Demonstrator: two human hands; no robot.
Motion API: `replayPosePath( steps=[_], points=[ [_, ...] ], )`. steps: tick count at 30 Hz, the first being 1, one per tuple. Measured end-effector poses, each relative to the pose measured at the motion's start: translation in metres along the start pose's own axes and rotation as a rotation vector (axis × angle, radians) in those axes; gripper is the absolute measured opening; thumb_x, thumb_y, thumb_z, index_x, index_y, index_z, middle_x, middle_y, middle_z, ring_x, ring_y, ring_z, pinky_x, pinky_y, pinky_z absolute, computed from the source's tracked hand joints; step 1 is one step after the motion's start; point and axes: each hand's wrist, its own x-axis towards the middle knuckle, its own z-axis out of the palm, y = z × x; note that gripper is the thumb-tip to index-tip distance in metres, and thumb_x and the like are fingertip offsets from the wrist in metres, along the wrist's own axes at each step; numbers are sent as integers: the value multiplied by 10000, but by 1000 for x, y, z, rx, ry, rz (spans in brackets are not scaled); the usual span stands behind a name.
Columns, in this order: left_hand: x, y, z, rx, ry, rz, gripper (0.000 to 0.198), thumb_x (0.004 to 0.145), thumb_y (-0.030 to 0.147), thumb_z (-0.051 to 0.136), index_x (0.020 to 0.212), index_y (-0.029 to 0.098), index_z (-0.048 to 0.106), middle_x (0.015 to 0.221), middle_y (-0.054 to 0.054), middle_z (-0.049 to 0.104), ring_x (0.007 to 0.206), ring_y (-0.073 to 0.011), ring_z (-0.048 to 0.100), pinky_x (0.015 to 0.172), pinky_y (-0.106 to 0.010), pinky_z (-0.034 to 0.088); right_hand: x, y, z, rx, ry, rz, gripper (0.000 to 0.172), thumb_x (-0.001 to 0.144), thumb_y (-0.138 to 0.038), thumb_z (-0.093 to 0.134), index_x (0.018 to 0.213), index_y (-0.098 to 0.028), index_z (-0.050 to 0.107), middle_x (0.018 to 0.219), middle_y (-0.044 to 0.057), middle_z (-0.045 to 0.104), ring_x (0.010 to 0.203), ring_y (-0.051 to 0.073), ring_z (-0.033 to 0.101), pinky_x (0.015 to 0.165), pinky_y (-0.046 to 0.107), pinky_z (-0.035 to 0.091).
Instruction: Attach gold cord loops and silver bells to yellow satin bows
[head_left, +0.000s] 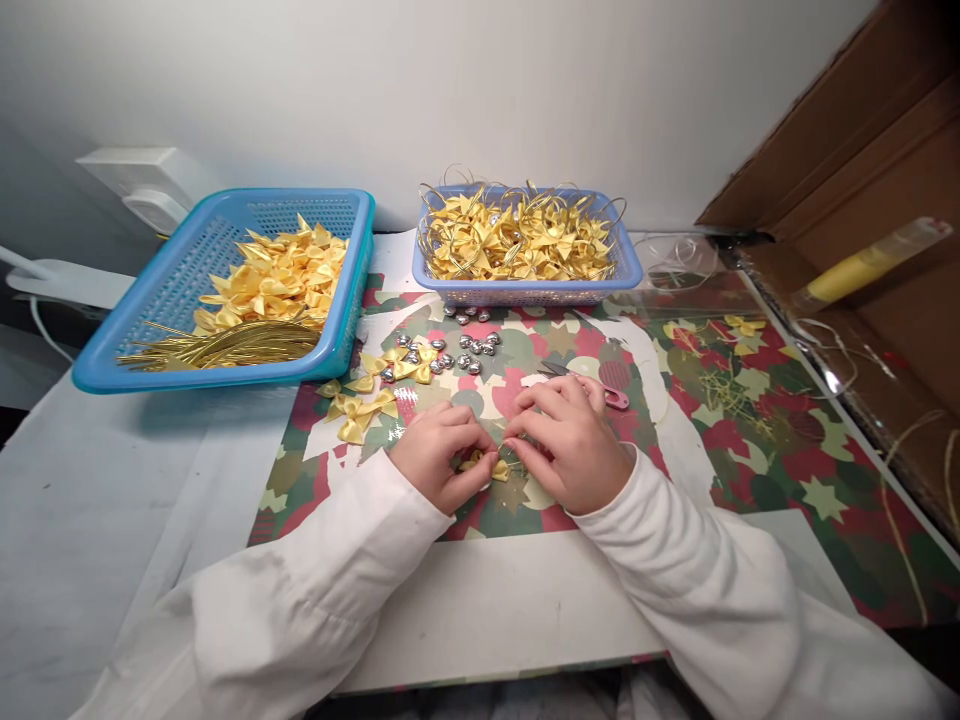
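Note:
Over the patterned paper, my left hand point(444, 455) is closed, thumb and fingers pinched on a yellow ribbon bow point(500, 470). Its fingers cover part of that bow. Close beside it, my right hand point(571, 445) has its thumb and forefinger pressed together near the bow; what they grip is too small to make out. Pink-handled scissors point(616, 399) lie just beyond my right hand, partly hidden by it. Several small silver bells point(474, 346) are scattered ahead of both hands. Loose yellow bows point(358, 414) lie to the left of them.
A blue basket point(88, 372) at the left holds yellow bows and a bundle of gold cords point(225, 347). Another basket point(529, 290) at the back contains bows with gold loops. Thread scraps point(731, 395) lie to the right, near a cardboard box point(840, 150).

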Motion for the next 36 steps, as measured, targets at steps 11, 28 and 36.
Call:
replayPosePath(
  steps=[11, 28, 36],
  points=[
    [1, -1, -1, 14, -51, 29, 198, 787, 208, 496, 646, 171, 629, 594, -15, 557, 543, -126, 437, 575, -283, 372, 2, 1, -1, -45, 69, 71, 99, 822, -199, 590, 733, -209, 632, 917, 18, 671, 928, 220, 502, 866, 421, 270],
    [-2, 6, 4, -123, 71, 13, 113, 638, 112, 496, 561, 182, 539, 542, 11, 479, 556, -128, 358, 549, -265, 326, 4, 5, -5, 90, 145, -18, 173, 876, -142, 457, 746, -200, 556, 676, -19, 631, 733, 156, 532, 846, 362, 304],
    [-3, 9, 6, -121, 68, 6, 128, 638, 99, 476, 548, 184, 507, 542, 10, 470, 568, -135, 373, 553, -266, 339, 5, 10, -6, -3, 171, -43, 187, 859, -121, 476, 717, -194, 572, 645, -26, 648, 690, 157, 489, 797, 365, 293]
  ],
)
